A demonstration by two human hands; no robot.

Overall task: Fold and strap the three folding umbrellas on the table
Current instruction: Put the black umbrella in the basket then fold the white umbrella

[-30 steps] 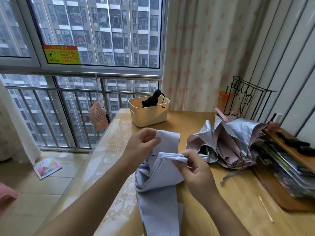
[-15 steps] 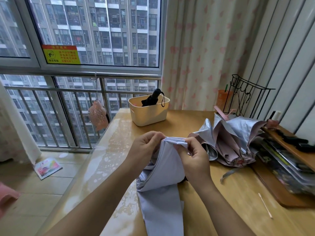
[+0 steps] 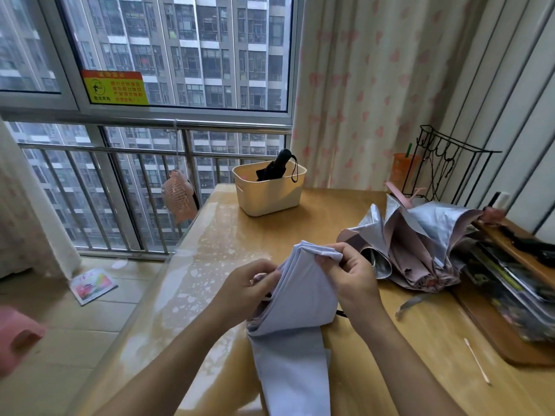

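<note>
Grey daylight comes through a big window (image 3: pixel 168 52) — tower blocks (image 3: pixel 240 40) outside, a metal railing (image 3: pixel 90 148) across its lower half. A pink-spotted curtain (image 3: pixel 375 85) hangs right of it; wooden table (image 3: pixel 330 217), pale tiled floor (image 3: pixel 75 331).

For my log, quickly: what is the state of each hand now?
Left hand: grips the pale lilac folding umbrella.
Right hand: pinches its folded top edge.

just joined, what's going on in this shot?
A person is pleating the canopy of a pale lavender fabric folding umbrella over the wooden table. The left hand and right hand both pinch its gathered folds near the top. It is not yet strapped. A crumpled silver-and-pink folding umbrella lies loose on the table to the right. A black folded umbrella stands in the cream plastic basket at the far edge.
</note>
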